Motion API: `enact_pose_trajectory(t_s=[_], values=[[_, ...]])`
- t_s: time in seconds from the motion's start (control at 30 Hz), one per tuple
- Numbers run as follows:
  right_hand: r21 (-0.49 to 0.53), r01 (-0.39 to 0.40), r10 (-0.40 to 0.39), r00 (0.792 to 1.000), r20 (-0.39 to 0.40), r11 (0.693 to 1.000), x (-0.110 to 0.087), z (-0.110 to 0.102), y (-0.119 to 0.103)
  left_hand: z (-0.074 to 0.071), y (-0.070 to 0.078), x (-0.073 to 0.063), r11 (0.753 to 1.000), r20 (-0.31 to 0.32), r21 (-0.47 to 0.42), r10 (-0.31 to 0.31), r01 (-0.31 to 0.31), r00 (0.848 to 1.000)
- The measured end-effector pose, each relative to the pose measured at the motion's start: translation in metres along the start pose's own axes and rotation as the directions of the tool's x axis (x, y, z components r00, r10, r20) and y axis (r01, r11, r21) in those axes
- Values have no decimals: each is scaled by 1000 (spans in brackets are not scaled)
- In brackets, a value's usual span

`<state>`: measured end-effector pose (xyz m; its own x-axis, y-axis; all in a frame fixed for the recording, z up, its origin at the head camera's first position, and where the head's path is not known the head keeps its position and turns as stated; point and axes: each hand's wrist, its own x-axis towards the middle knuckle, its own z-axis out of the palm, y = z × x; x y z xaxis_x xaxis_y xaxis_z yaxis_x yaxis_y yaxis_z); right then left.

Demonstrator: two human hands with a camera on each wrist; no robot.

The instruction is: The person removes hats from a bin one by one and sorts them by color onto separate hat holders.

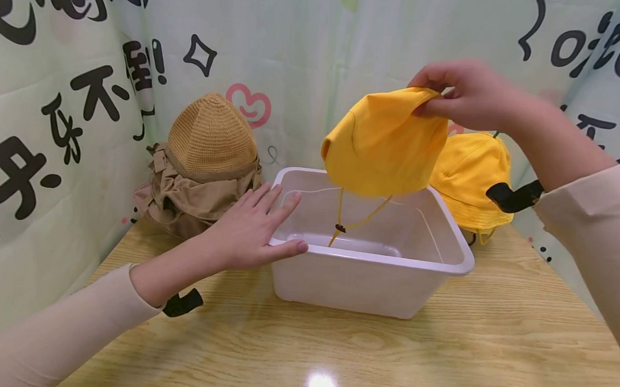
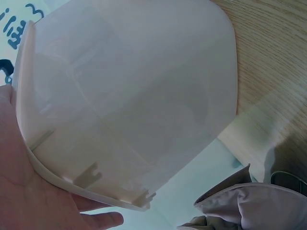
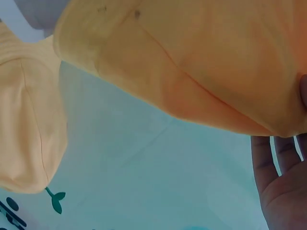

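Observation:
My right hand (image 1: 475, 94) pinches a yellow bucket hat (image 1: 387, 142) by its crown, above the back right of a pale plastic tub (image 1: 347, 282). From the hat's brim a thin yellow chin cord (image 1: 361, 221) with a dark toggle hangs down inside the tub. My left hand (image 1: 251, 228) rests on the tub's left rim, fingers spread and straight. In the left wrist view the tub wall (image 2: 139, 96) fills most of the picture beside that hand. The right wrist view shows the hat's yellow cloth (image 3: 192, 57) close up, its far side hidden.
A second yellow hat (image 1: 469, 171) stands right of the tub, with a green sprout on top. Left of the tub, a tan woven hat (image 1: 214, 134) sits on brown cloth hats (image 1: 195, 197). A printed curtain (image 1: 294, 71) hangs behind the wooden table (image 1: 261, 353).

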<state>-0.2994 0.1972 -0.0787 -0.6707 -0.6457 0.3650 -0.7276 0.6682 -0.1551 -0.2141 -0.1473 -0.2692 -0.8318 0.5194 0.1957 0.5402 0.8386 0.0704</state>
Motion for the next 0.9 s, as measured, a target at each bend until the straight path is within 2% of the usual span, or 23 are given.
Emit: enact_pose_trajectory(t_s=[0.17, 0.37, 0.53, 0.77, 0.9], values=[[-59, -9, 6, 999, -51, 998, -3, -8, 6, -1, 1, 0, 1000, -3, 2, 1, -1, 1000], [-140, -113, 103, 992, -78, 984, -7, -21, 15, -1, 0, 0, 1000, -4, -4, -1, 1, 1000], [-158, -206, 192, 976, -99, 966, -12, -31, 27, -1, 0, -1, 1000, -1, -11, -8, 8, 1000], [-54, -332, 320, 934, -159, 942, -23, -46, 48, -1, 0, 0, 1000, 2, -12, -6, 6, 1000], [-44, -385, 366, 902, -229, 922, -27, -53, 57, 0, -1, 0, 1000, 2, -2, -2, 2, 1000]])
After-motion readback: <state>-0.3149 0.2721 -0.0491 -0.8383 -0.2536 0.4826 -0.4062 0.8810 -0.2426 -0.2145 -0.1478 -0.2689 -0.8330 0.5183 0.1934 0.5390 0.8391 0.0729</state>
